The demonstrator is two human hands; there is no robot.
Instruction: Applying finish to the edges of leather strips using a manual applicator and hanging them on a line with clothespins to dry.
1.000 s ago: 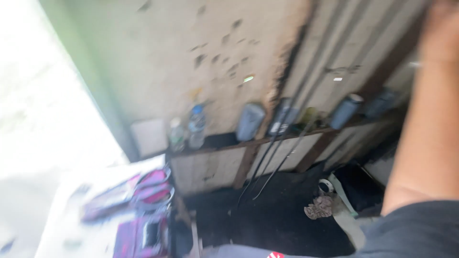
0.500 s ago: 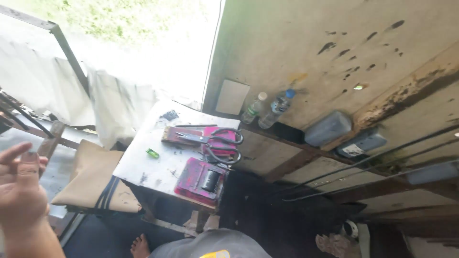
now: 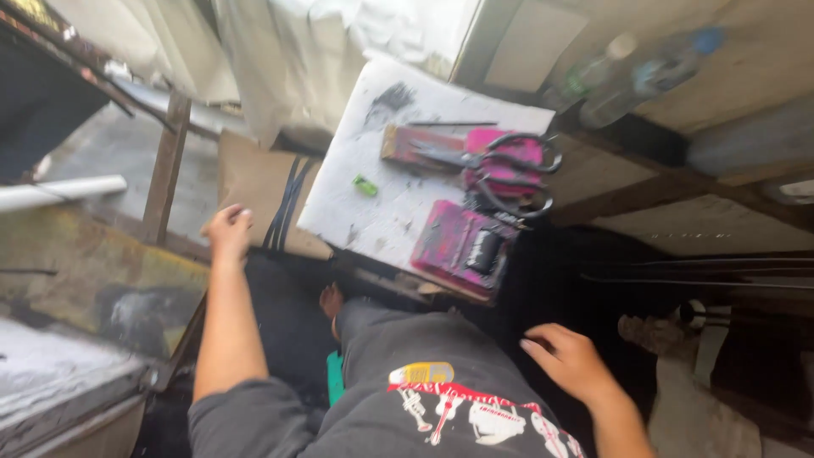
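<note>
My left hand point(image 3: 227, 231) reaches out to the left, fingers loosely curled, holding nothing, just in front of a brown cardboard sheet point(image 3: 254, 187). My right hand point(image 3: 570, 360) hangs low on the right beside my dark shirt, fingers relaxed and empty. Ahead stands a small white table point(image 3: 381, 203). On it lie large black-handled scissors point(image 3: 500, 165), a pink-stained board point(image 3: 441, 144), a pink tray with a black roller point(image 3: 466, 246) and a small green object point(image 3: 365, 186).
Two plastic bottles point(image 3: 632, 72) stand on a wooden ledge at the upper right against a wall. A white pipe point(image 3: 59, 191) and a wooden frame point(image 3: 165, 165) are at the left. White cloth point(image 3: 339, 42) hangs behind the table. A bare foot point(image 3: 331, 301) shows below.
The view swung from the wall and shelf down to the table and my body. My left hand dropped and reached toward the cardboard; my right hand came into view low on the right.
</note>
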